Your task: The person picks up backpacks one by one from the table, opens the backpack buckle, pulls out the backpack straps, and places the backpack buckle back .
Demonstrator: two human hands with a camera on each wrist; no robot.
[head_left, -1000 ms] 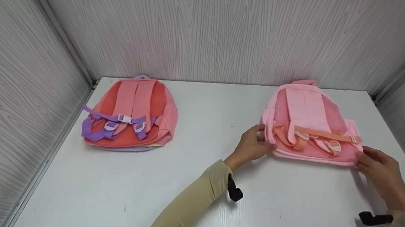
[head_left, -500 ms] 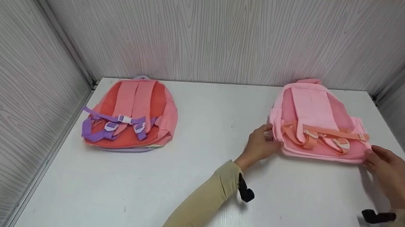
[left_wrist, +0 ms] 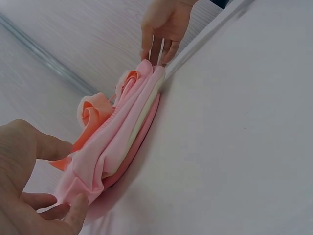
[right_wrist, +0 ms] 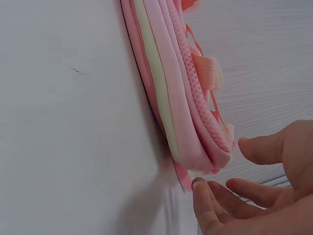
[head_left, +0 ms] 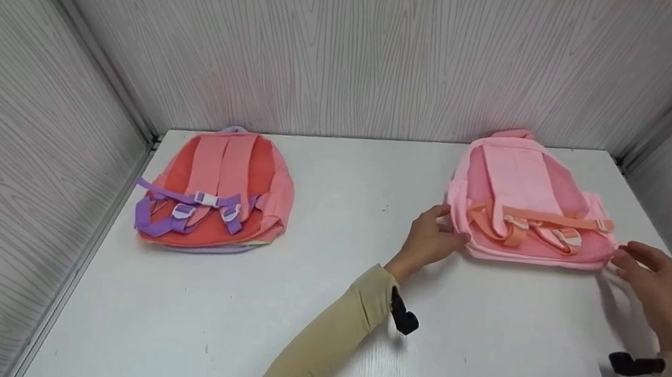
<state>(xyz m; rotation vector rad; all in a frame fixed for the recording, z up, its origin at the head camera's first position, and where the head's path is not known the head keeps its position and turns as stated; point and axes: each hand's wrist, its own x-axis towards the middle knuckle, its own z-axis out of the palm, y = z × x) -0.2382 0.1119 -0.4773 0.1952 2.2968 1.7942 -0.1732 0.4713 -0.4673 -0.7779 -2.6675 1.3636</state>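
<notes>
A light pink backpack [head_left: 529,196] lies at the right rear of the white table, strap side up, with orange webbing and pale buckles. By its left bottom corner is my left hand [head_left: 433,239], fingers touching the fabric and thumb spread apart from them near an orange strap [left_wrist: 88,129]. At the opposite bottom corner, my right hand [head_left: 654,281] has its thumb and fingers parted, fingertips right beside the corner. Seen from the right wrist, the backpack's edge [right_wrist: 171,98] shows a pale yellow band. The backpack's front is hidden underneath.
A coral-red backpack [head_left: 220,195] with purple straps lies strap side up at the table's left rear. Grey wood-grain panels [head_left: 350,52] enclose the white table [head_left: 321,330] behind and at both sides.
The pink backpack shifted right and slightly back with both hands, then stopped. Since then my right hand has loosened and drawn a little to the right; the coral-red backpack stays put.
</notes>
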